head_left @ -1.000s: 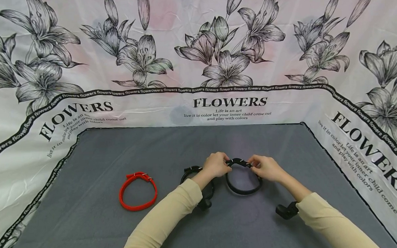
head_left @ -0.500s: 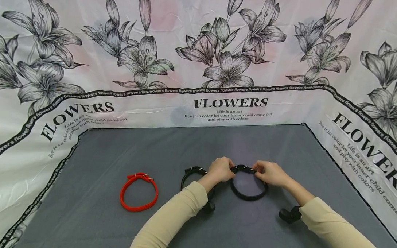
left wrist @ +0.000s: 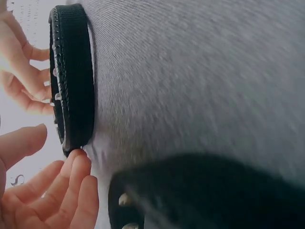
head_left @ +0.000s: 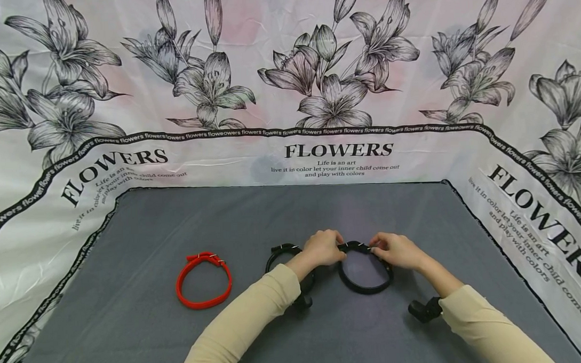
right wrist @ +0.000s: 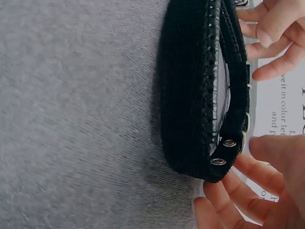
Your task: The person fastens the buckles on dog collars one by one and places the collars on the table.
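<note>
A round black buckled collar [head_left: 366, 291] with metal eyelets stands on edge on the grey cloth, between both hands. My left hand [head_left: 324, 248] is at its upper left; in the left wrist view a fingertip touches the collar's end and the thumb stands apart. At the upper right, my right hand [head_left: 397, 251] has its fingers against the band near the buckle [right wrist: 244, 140], thumb tip close to it. A second black collar [head_left: 282, 247] lies left of my left hand, partly hidden by that forearm. Farther left is a red collar [head_left: 204, 304], buckled into a ring.
Grey cloth [head_left: 200, 216] covers the work surface, edged by a white floral border with printed words. Black wrist cameras [head_left: 423, 310] are strapped to both forearms; the right one hangs just above the cloth.
Both hands and the black collar moved slightly right and toward me, then stayed nearly still. The right fingers have loosened a little from the band.
</note>
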Action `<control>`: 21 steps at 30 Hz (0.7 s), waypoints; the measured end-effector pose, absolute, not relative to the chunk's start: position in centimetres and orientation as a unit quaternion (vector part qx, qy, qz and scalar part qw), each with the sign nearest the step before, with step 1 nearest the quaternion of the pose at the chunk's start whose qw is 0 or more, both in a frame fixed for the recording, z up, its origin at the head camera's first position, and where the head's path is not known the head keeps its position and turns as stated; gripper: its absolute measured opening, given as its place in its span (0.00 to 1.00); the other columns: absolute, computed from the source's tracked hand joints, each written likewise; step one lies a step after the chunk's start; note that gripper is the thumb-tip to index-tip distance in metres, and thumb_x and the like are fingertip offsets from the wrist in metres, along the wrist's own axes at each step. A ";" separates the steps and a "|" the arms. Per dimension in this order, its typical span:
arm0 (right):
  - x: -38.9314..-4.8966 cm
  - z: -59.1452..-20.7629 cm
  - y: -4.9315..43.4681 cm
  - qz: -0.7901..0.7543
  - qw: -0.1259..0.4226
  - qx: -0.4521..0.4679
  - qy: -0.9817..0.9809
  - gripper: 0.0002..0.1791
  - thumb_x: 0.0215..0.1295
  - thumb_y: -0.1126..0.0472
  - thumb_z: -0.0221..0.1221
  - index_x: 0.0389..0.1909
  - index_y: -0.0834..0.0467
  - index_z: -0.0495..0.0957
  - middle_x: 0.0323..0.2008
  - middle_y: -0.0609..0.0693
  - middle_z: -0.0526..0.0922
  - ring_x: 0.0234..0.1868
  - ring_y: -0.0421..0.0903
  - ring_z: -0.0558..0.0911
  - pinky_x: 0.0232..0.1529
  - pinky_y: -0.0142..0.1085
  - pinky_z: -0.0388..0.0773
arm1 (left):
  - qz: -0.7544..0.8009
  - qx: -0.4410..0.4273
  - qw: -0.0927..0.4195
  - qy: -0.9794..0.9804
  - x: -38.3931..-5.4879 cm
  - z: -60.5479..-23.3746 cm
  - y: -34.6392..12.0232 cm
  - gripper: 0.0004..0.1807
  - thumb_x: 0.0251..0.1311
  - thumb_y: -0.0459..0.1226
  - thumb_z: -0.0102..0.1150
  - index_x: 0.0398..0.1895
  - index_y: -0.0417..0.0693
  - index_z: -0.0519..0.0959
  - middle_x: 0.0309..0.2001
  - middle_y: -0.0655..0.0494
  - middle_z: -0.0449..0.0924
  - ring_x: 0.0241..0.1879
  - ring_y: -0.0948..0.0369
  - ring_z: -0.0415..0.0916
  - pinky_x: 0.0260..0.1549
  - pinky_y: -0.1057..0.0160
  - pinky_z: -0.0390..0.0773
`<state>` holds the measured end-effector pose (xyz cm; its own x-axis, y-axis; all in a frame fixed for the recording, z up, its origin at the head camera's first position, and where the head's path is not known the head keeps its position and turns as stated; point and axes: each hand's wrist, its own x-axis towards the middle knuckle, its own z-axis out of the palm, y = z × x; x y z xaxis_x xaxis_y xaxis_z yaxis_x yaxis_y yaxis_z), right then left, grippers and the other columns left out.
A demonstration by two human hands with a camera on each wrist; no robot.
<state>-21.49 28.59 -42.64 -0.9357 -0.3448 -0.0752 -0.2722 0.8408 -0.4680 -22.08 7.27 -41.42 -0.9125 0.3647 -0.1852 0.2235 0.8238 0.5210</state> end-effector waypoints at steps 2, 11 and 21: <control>-21.7 -42.5 28.3 -0.221 0.074 -0.154 0.960 0.09 0.63 0.61 0.55 0.41 0.61 0.77 0.29 0.50 0.81 0.24 0.40 0.76 0.25 0.35 0.72 | 0.248 0.176 0.139 0.942 -22.1 -41.3 6.9 0.17 0.53 0.44 0.64 0.47 0.53 0.79 0.31 0.61 0.79 0.26 0.63 0.74 0.22 0.65 0.71; -22.5 -41.2 25.8 -0.188 0.039 -0.168 0.967 0.10 0.64 0.60 0.55 0.40 0.60 0.78 0.31 0.52 0.80 0.23 0.40 0.75 0.22 0.35 0.71 | 0.228 0.242 0.129 0.934 -21.9 -40.4 4.4 0.13 0.55 0.45 0.62 0.42 0.52 0.79 0.33 0.63 0.78 0.29 0.67 0.73 0.25 0.68 0.72; -23.5 -39.9 23.8 -0.179 -0.028 -0.249 0.951 0.10 0.62 0.59 0.58 0.41 0.59 0.79 0.34 0.51 0.80 0.33 0.46 0.79 0.27 0.38 0.74 | 0.197 0.273 0.080 0.938 -23.1 -39.1 -0.2 0.12 0.59 0.44 0.59 0.43 0.49 0.79 0.42 0.57 0.79 0.39 0.60 0.77 0.37 0.61 0.76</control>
